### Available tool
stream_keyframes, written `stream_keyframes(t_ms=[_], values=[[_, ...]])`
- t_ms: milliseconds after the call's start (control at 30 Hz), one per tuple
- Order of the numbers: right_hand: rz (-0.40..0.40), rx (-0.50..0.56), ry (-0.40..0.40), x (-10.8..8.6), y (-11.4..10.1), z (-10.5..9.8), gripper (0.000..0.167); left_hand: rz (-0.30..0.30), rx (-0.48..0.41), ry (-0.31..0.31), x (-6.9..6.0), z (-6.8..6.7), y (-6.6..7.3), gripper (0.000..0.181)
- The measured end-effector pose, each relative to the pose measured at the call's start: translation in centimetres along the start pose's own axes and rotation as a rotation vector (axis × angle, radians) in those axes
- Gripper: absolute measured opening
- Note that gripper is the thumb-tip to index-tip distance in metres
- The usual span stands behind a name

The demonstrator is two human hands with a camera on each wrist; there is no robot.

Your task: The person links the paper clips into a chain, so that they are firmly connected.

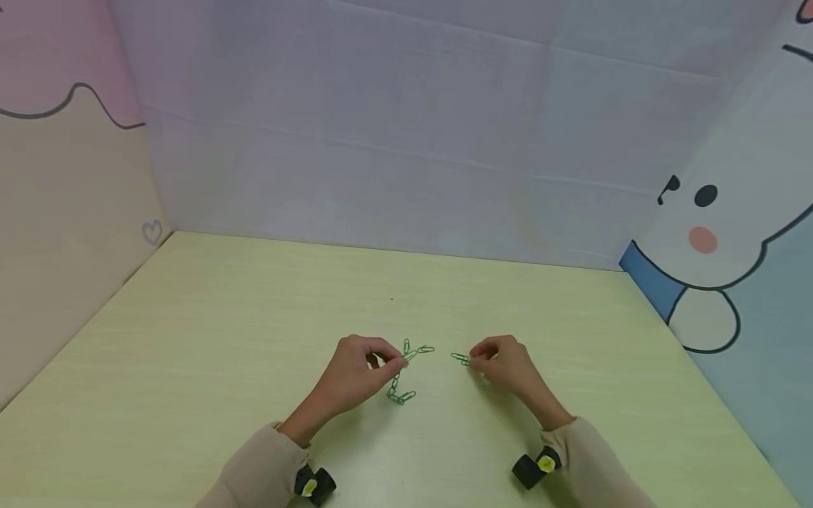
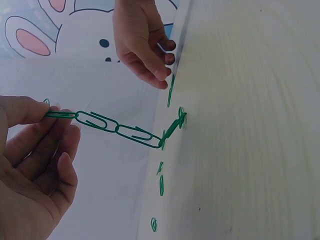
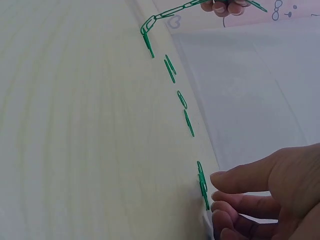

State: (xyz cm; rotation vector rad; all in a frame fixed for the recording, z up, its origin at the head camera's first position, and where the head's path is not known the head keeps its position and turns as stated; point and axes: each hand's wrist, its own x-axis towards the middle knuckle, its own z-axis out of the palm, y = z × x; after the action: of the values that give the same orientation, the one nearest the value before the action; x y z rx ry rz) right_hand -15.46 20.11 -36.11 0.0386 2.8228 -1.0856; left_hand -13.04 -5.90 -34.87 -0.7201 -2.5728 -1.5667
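My left hand point(image 1: 365, 370) pinches one end of a chain of green paper clips point(image 2: 97, 121) between thumb and forefinger. From the fingertips the chain slopes down, and its far links point(image 1: 401, 398) rest on the table. Over at the right, my right hand point(image 1: 504, 363) hovers low beside a few loose green paper clips point(image 3: 202, 182). Its thumb and fingers are loosely bent, with a gap between them and nothing seen held. Whether a fingertip touches those clips is hard to tell.
More loose green clips point(image 1: 427, 349) lie just beyond the left fingertips on the pale yellow-green table point(image 1: 254, 303). A plain light cloth wall point(image 1: 381, 141) stands behind the table, and printed cartoon panels point(image 1: 705, 212) flank it.
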Motion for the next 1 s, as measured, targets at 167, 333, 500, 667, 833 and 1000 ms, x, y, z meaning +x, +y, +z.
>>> stream_keyframes(t_ms=[167,333,500,667,833,1000], values=[[-0.004,-0.021,0.002,-0.15,0.04,0.10,0.010,0.006,0.003,-0.006,0.03,0.07,-0.13,0.010],[-0.008,-0.026,-0.005,-0.10,0.26,0.30,0.007,0.017,0.005,-0.017,-0.02,0.04,-0.26,0.010],[-0.026,-0.034,-0.016,-0.06,0.29,0.44,0.003,0.023,0.005,-0.024,-0.07,-0.03,-0.25,0.010],[-0.034,-0.044,-0.029,-0.03,0.20,0.47,0.003,0.023,0.007,-0.024,-0.08,-0.10,-0.19,0.010],[-0.032,-0.060,-0.034,-0.03,0.20,0.51,0.004,0.018,0.002,-0.027,-0.07,-0.16,-0.16,0.010],[-0.045,-0.054,-0.038,-0.23,0.08,0.47,0.005,0.015,0.000,-0.026,-0.04,-0.16,-0.19,0.011]])
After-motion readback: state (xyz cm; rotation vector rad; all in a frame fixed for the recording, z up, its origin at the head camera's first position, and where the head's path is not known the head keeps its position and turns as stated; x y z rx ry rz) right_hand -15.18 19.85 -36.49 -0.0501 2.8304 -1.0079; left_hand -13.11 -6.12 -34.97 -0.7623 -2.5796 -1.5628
